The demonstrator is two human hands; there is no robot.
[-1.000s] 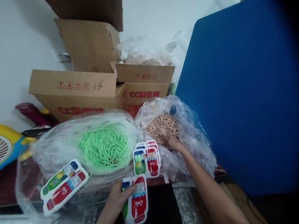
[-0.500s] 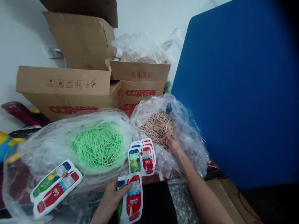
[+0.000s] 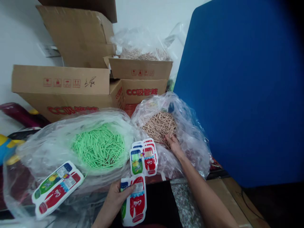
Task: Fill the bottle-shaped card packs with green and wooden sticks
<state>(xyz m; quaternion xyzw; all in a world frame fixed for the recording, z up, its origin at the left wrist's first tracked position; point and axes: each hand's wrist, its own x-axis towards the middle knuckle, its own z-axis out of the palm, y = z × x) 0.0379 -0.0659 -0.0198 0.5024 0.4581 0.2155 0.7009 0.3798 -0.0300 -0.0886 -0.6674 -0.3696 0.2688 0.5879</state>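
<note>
My left hand (image 3: 115, 199) grips a flat bottle-shaped cola pouch (image 3: 136, 201), red and green, at the bottom centre, thumb across its top. My right hand (image 3: 173, 142) reaches into a clear plastic bag (image 3: 190, 136) of tan sticks (image 3: 159, 125); its fingers curl down among the sticks, and what they pinch is hidden. A small stack of filled pouches (image 3: 143, 157) leans between the two bags. Left of it lies a bigger clear bag (image 3: 42, 148) of green sticks (image 3: 98, 147).
An empty double pouch (image 3: 57, 186) lies at the lower left on the plastic. Cardboard boxes (image 3: 61, 90) are stacked behind, one holding another bag of tan sticks (image 3: 140, 53). A blue panel (image 3: 242, 91) stands at the right. A yellow and blue object (image 3: 7, 146) sits at the left edge.
My right hand has shifted slightly within the tan sticks, fingers curling down. The view has tilted a little. My left hand keeps hold of the pouch.
</note>
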